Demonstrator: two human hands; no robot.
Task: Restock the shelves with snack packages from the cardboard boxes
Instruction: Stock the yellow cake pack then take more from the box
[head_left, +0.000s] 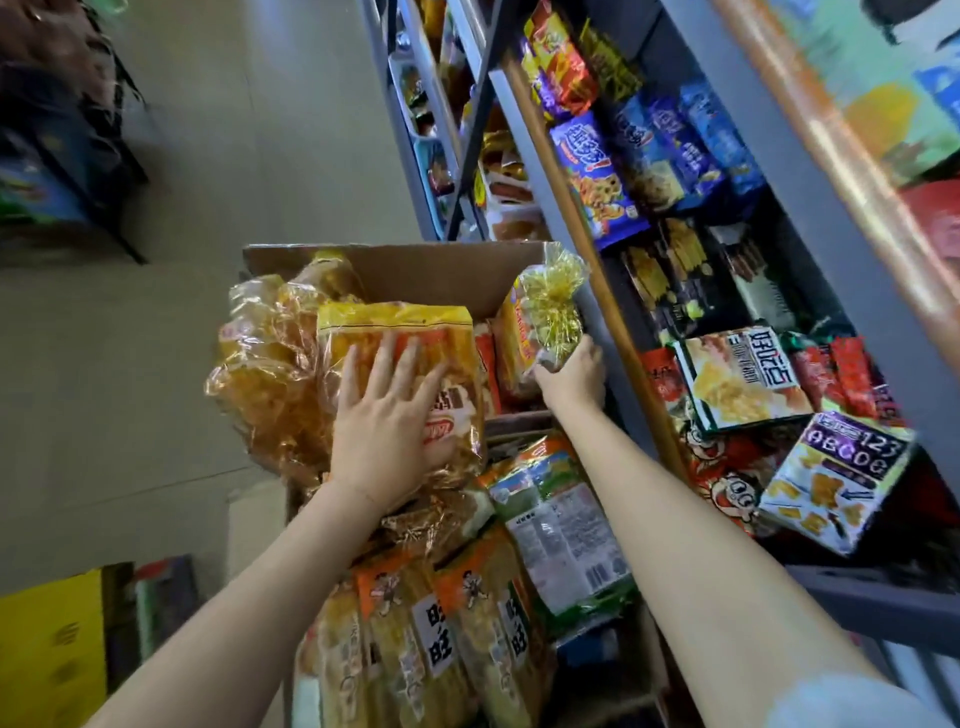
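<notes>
Forearms are extended over the cardboard box (415, 270). Left hand (387, 415) is laid flat, fingers spread, on a yellow snack package (395, 332) standing in the box. Farther off, right hand (574, 374) is clamped around a gold-wrapped package (550, 306) beside the shelf (566, 208).

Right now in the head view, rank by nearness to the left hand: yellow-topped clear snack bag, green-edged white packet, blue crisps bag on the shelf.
1. Yellow-topped clear snack bag, under the left hand.
2. Green-edged white packet, lower right.
3. Blue crisps bag, upper right shelf.
</notes>
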